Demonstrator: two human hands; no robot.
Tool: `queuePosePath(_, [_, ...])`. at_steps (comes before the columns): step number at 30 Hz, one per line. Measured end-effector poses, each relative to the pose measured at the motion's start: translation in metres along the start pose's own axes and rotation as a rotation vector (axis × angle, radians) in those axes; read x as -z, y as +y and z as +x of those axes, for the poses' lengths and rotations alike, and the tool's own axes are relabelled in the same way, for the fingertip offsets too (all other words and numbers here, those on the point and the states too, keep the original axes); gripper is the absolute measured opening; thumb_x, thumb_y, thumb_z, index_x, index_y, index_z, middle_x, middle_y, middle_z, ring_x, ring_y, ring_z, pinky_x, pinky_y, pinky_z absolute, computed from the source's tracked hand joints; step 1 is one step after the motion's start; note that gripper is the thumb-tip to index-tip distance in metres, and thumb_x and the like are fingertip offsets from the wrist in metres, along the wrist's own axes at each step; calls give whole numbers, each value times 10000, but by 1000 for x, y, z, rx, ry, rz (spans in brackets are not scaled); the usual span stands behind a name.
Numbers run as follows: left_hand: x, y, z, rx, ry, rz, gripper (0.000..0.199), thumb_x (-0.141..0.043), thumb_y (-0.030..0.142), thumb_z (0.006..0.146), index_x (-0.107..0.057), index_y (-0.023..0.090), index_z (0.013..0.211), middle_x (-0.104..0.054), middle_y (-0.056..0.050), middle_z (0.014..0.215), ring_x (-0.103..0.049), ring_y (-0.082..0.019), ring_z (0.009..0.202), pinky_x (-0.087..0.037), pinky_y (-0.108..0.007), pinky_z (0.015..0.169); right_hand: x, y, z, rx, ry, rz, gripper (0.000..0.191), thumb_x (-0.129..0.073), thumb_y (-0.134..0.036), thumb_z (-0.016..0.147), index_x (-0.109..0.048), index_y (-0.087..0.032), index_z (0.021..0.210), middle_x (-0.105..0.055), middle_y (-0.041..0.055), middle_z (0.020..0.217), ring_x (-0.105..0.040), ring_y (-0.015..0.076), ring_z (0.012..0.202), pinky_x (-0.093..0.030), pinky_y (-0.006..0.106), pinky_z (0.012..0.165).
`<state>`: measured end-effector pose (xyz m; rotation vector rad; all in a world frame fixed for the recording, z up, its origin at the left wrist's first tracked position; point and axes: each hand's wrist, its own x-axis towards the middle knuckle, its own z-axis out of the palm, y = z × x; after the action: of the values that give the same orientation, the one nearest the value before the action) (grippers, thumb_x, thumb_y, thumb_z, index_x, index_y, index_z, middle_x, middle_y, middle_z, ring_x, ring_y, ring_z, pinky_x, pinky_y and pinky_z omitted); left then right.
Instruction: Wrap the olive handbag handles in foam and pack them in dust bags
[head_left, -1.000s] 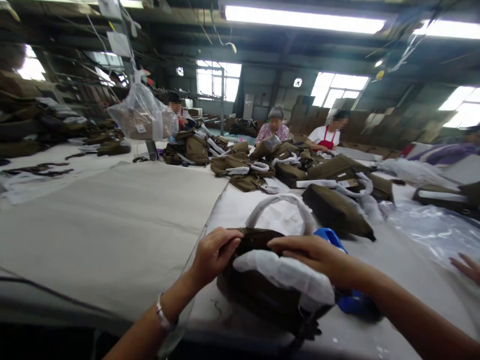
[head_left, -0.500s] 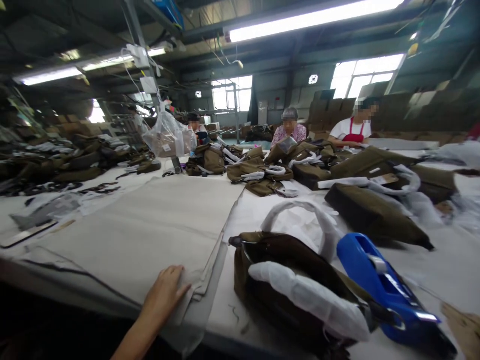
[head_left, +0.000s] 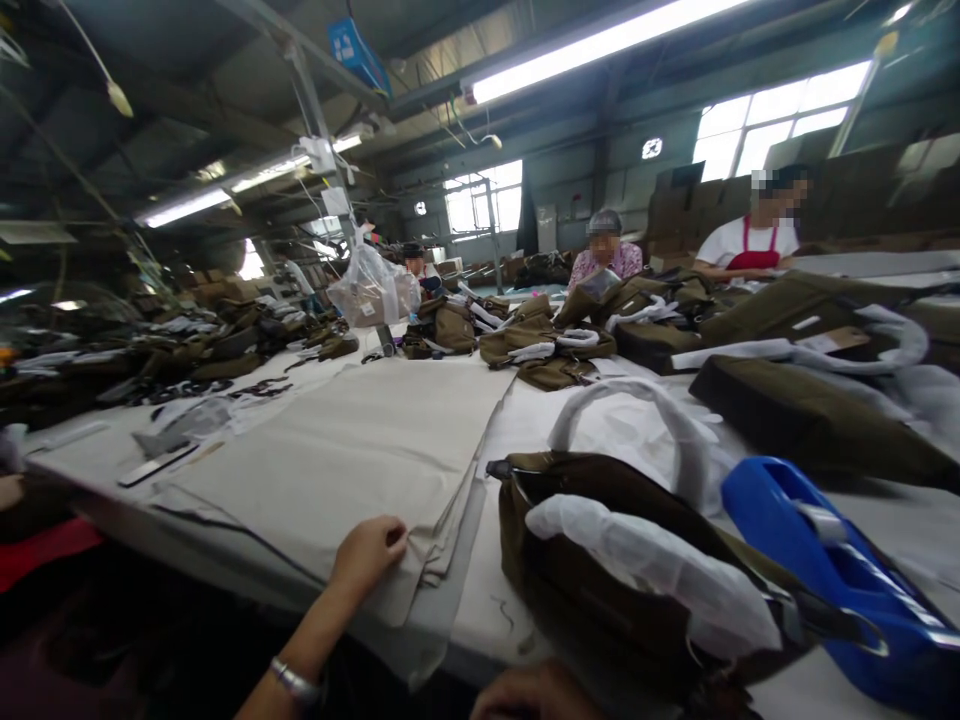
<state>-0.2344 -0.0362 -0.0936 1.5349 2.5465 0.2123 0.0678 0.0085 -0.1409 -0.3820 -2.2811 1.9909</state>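
My left hand (head_left: 369, 552), with a bracelet on its wrist, has its fingers pinched together at the right edge of a stack of pale sheets (head_left: 337, 430). The sheet corners look slightly ruffled beside it. At the bottom edge, my right hand (head_left: 536, 692) shows only in part, dark and blurred, below an olive bag (head_left: 555, 580); its fingers are not clear. That bag lies open at the top, with its handles wrapped in white padding (head_left: 652, 570). A blue tape dispenser (head_left: 840, 570) is to the right of the bag.
More olive bags (head_left: 817, 420) are heaped at the right and across the back. A clear plastic bag (head_left: 373, 285) hangs from a post. People (head_left: 750, 245) are behind the far heap. A flat white-edged item (head_left: 157, 466) lies left of the sheets.
My left hand has closed from spread fingers to a pinch at the sheets' edge. My right hand has come in at the bottom. The view has shifted, so the scene sits further right.
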Motion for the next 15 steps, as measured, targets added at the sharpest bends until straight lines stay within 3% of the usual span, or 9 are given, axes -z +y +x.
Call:
queuePosePath(5, [-1,-16,7,-16,-10,-208,149,-591,246,818,-731,195,831,-775,-33,843,-709,-188,823,-476,-265,764,-9,7,7,30,146,136,342,-555,-384,885,-811,-176,974,-787,90,905,-729,240,840,-521,287,741])
queuePosePath(11, [-7,-35,17,-21,35,-426,287,-526,443,795,-655,193,742,-711,-21,718,-673,-218,753,-499,-291,721,-8,20,30,-33,298,457,579,-658,-674,798,-745,-136,994,-745,107,891,-694,208,743,-514,304,686])
queuePosePath(15, [-5,-46,19,0,125,-512,424,-448,567,821,-630,185,802,-687,-38,773,-654,-240,803,-511,-316,757,-8,17,48,5,365,591,748,-687,-800,681,-710,-117,986,-716,108,843,-662,183,682,-499,293,631])
